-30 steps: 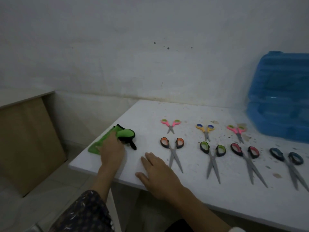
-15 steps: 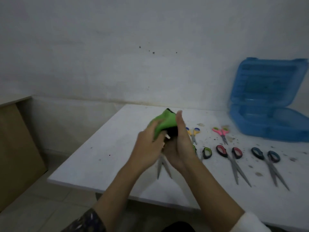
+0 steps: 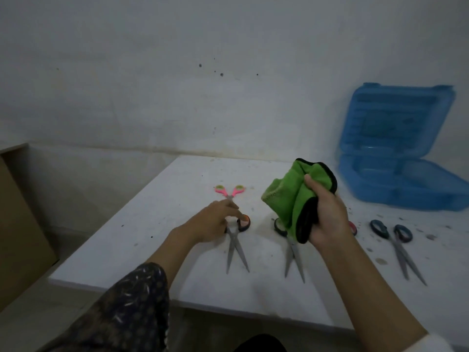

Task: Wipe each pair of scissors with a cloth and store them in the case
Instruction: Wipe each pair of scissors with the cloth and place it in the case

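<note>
My right hand [image 3: 327,217] holds a bunched green cloth [image 3: 294,196] with black edging above the table. My left hand [image 3: 215,219] rests on the handles of the orange-handled scissors [image 3: 237,247], fingers curled over them; the blades lie flat on the white table [image 3: 177,189]. Small pink scissors [image 3: 229,190] lie behind that hand. Green-handled scissors [image 3: 293,252] lie partly under the cloth. Blue-handled scissors [image 3: 398,243] lie to the right. The open blue case [image 3: 396,158] stands at the back right, its lid upright.
A red-handled pair [image 3: 353,227] is mostly hidden behind my right hand. Dark specks dot the table's right side. A brown cabinet [image 3: 17,224] stands on the left, below table height. The wall runs close behind the table.
The cloth passed from my left hand to my right hand. My left hand dropped onto the orange-handled scissors. The camera view shifted toward the right.
</note>
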